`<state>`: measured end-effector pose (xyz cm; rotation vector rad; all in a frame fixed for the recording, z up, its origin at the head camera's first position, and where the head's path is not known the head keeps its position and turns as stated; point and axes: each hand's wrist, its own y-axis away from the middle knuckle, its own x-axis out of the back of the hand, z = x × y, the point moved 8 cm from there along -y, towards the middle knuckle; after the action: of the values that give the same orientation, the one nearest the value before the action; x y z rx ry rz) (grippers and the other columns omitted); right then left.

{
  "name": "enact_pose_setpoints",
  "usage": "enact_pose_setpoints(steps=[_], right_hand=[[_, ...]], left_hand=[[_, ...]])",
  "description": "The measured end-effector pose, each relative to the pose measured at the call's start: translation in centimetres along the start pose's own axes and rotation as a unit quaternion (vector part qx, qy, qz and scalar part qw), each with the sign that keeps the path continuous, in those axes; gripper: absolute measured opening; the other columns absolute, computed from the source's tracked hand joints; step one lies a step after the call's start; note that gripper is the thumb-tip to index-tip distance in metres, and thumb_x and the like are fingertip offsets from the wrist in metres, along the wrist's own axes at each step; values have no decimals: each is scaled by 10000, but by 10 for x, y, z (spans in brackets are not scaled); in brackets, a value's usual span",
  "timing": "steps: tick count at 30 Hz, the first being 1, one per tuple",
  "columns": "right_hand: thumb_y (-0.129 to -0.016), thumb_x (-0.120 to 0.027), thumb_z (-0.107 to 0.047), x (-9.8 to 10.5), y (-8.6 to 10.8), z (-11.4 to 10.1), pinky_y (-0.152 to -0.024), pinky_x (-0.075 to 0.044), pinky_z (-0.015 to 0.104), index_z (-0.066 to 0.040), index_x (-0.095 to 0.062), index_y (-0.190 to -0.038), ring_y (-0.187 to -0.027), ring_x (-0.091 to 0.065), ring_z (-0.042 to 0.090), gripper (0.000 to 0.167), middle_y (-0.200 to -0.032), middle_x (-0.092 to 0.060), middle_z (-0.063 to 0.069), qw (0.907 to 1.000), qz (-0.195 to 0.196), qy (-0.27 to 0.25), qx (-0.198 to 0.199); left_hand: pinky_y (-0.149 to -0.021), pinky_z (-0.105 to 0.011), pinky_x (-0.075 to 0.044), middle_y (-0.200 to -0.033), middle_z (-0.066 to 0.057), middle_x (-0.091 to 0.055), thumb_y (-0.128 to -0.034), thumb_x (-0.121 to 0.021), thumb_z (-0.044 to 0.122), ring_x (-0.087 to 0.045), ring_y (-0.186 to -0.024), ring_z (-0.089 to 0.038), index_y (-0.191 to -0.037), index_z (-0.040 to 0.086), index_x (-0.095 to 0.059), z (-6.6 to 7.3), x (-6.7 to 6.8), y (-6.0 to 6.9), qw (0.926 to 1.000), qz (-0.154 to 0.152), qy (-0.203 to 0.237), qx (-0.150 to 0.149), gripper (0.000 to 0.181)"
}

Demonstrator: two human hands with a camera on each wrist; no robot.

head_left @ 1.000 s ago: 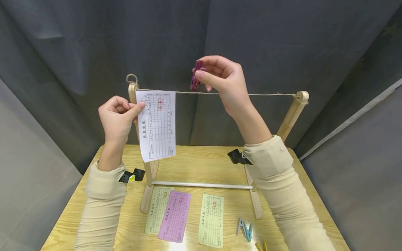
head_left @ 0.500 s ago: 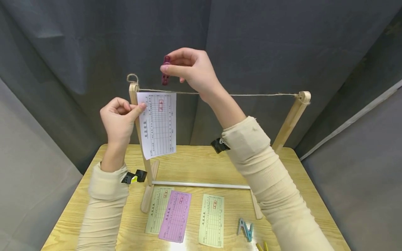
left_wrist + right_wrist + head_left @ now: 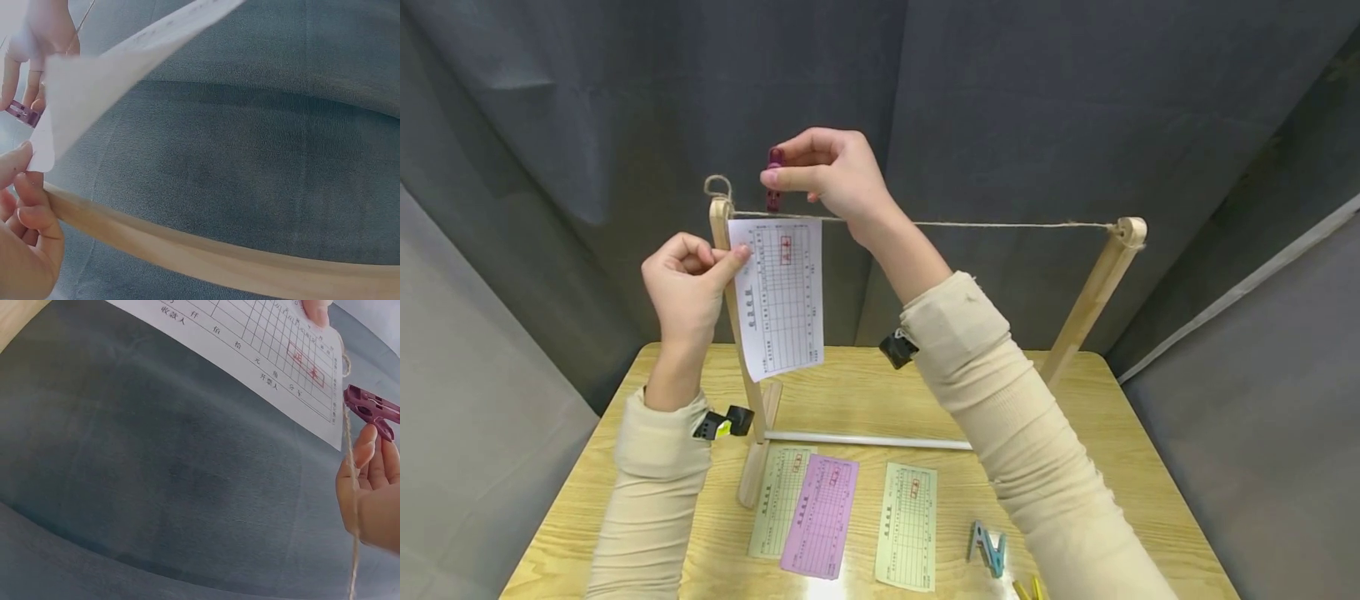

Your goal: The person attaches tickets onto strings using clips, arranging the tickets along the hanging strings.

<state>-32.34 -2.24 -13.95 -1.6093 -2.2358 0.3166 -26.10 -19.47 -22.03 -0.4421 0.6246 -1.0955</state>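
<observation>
My left hand (image 3: 683, 279) pinches a white receipt slip (image 3: 782, 312) by its left edge near the top, beside the rack's left post. The slip hangs with its top edge at the twine (image 3: 1015, 225). Just above that edge, my right hand (image 3: 838, 179) pinches a purple clothespin (image 3: 774, 179) between thumb and fingers, its lower end close to the twine. In the right wrist view the clothespin (image 3: 372, 406) points its tip at the twine and the slip's top edge; whether it touches them I cannot tell. The left wrist view shows the slip's plain back (image 3: 94, 84).
The twine runs between the wooden left post (image 3: 721, 218) and right post (image 3: 1093, 292). On the table (image 3: 647, 467) lie two green slips, one of them the right green slip (image 3: 907, 525), a purple slip (image 3: 822, 517), a blue clothespin (image 3: 988, 550) and something yellow (image 3: 1028, 588).
My right hand has carried the purple clothespin leftward along the twine, then lowered it to above the white slip. My left hand keeps its pinch on the slip, nearly still.
</observation>
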Motion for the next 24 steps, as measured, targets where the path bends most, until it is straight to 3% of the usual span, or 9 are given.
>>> enact_pose_setpoints(steps=[7, 13, 24], right_hand=[[-741, -750, -87, 1, -3, 4, -583, -387, 250, -46, -675, -792, -779, -520, 150, 99, -828, -640, 45, 9999, 120, 3, -99], [-735, -750, -68, -1, -5, 1, -560, -335, 239, -32, -691, -735, -720, -493, 142, 69, -759, -649, 47, 9997, 231, 38, 89], [-719, -758, -51, -13, -4, 6, -649, -379, 248, 4, -687, -725, -761, -566, 175, 91, -760, -668, 78, 9993, -28, 364, -96]], left_hand=[[-509, -183, -469, -607, -2, -644, -666, -767, -45, -618, -558, -114, -603, -47, -458, 2, 0, 1, 10000, 8, -52, -48, 315], [-497, -179, -455, -612, 3, -647, -670, -769, -32, -618, -556, -116, -607, -63, -455, 3, 1, 1, 9999, 18, -132, -87, 321], [-504, -182, -462, -621, 6, -647, -683, -763, -17, -618, -563, -120, -614, -62, -461, 4, 2, 1, 9996, 22, -231, -134, 313]])
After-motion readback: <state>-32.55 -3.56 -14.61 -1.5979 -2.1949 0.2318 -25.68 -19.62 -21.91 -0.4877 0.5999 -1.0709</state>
